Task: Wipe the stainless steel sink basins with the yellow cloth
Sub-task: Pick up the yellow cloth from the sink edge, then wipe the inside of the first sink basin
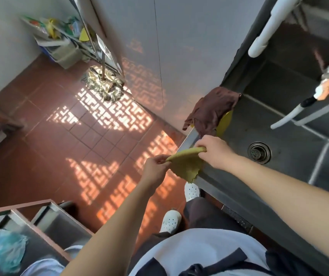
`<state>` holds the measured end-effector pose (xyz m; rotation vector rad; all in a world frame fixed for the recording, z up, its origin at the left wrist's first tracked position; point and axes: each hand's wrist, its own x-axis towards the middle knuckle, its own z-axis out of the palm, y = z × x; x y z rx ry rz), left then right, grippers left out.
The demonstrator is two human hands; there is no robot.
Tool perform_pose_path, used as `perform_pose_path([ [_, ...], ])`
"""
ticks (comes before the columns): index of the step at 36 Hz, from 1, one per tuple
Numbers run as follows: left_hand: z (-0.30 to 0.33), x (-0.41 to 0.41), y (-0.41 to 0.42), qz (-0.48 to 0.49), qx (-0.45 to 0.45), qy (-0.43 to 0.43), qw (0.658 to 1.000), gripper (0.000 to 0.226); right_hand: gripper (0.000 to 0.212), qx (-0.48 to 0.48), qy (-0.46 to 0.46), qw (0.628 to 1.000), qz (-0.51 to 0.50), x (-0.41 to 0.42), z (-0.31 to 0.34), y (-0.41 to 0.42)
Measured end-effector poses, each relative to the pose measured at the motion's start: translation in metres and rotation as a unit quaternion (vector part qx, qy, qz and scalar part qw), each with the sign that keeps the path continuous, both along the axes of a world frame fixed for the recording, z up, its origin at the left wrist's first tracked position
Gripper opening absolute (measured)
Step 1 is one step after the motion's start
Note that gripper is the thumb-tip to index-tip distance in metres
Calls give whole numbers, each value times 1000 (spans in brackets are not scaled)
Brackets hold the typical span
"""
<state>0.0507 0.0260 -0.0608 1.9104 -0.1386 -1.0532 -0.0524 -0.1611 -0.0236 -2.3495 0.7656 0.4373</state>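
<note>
Both forearms reach out from the white-shirted torso at the bottom of the view, and the two hands meet over the near corner of the sink. Left hand [155, 166] pinches one top corner of the yellow cloth [187, 166] between thumb and fingertips, while the right hand [213, 151] is closed over the other end of the same rolled top edge. Between them the cloth hangs down, its scalloped lower edge lying against the front rim of the stainless steel sink [229, 184]. Just past the right hand, a brown rag [211, 110] is draped over the sink's left rim, with a yellow disc-shaped thing partly hidden beneath it. Inside the near basin sits a round drain strainer [259, 152], and white taps [291, 114] reach over the basins from the right. Below the hands, two white perforated shoes stand on red floor tiles [92, 136] patterned with sunlight. Farther off, a mop head [104, 84] rests on the floor by the wall.
</note>
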Motion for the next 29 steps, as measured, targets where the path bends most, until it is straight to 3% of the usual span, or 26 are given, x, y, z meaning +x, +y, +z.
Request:
perform_pose_path([
  [6, 12, -32, 5, -143, -65, -76, 985, 17, 19, 24, -85, 975, -203, -98, 1, 43],
  [10, 22, -59, 2, -237, -105, -113, 959, 22, 14, 13, -162, 934, -318, -153, 6, 76],
  [14, 30, -90, -5, -311, -114, -100, 938, 22, 14, 13, -182, 895, -407, -202, 10, 100],
  [16, 31, -105, -9, -336, -113, -60, 933, 29, 15, 22, -188, 878, -440, -226, 9, 108],
  [19, 31, -129, -15, -359, -110, -11, 927, 12, 18, 18, -191, 858, -476, -257, 5, 116],
  [26, 34, -173, -48, -412, -79, 11, 908, 10, 22, 9, -213, 823, -526, -304, 11, 98],
  [29, 40, -188, -77, -424, -96, -24, 900, 14, 20, -7, -224, 811, -540, -318, 14, 79],
])
